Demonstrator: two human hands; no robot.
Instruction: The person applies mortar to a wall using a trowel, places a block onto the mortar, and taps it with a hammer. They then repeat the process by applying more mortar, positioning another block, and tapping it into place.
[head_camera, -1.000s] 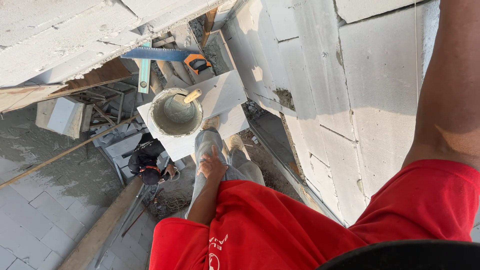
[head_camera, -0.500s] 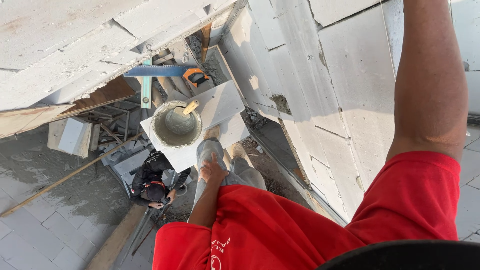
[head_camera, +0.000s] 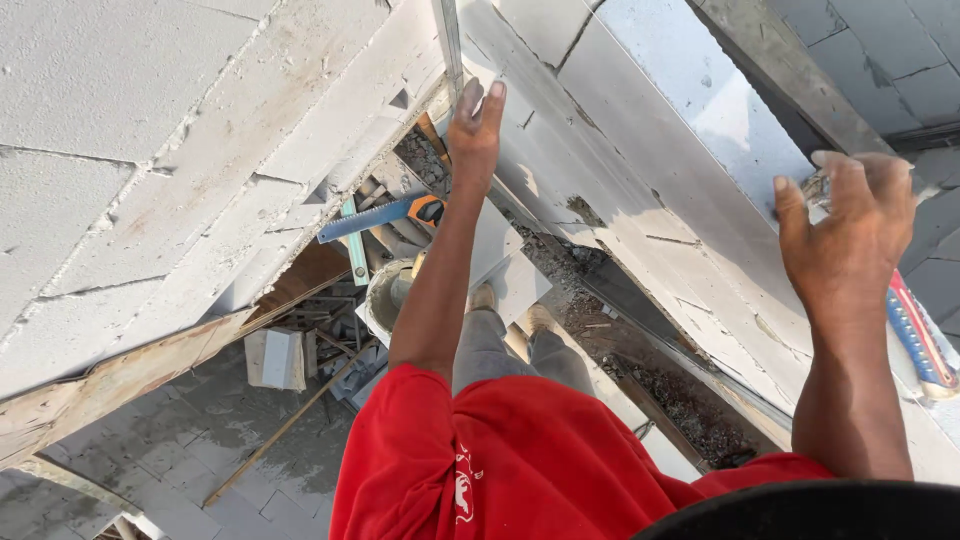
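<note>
Far to the left, a wall of pale grey blocks (head_camera: 150, 150) runs up toward the corner, with a weathered wooden plank (head_camera: 120, 375) along its lower edge and the paved floor (head_camera: 180, 450) well below. Down in the gap lie a blue-bladed handsaw with an orange and black handle (head_camera: 385, 213), a teal level (head_camera: 355, 250) just beside it, and a bucket (head_camera: 385, 295) partly hidden behind my arm. My left hand (head_camera: 475, 125) is stretched out with the fingers (head_camera: 493, 100) straight and close together, holding nothing, the tips touching the wall near the corner seam. My red shirt (head_camera: 500, 460) fills the bottom, my grey trousers (head_camera: 490, 345) and shoe (head_camera: 485, 296) showing beneath. To the right, the long block course (head_camera: 640, 180) slants away. My right hand (head_camera: 845, 240) rests on its top, fingers curled loosely over the edge, just beside a red and blue tool (head_camera: 920, 335); I cannot tell whether it grips anything.
</note>
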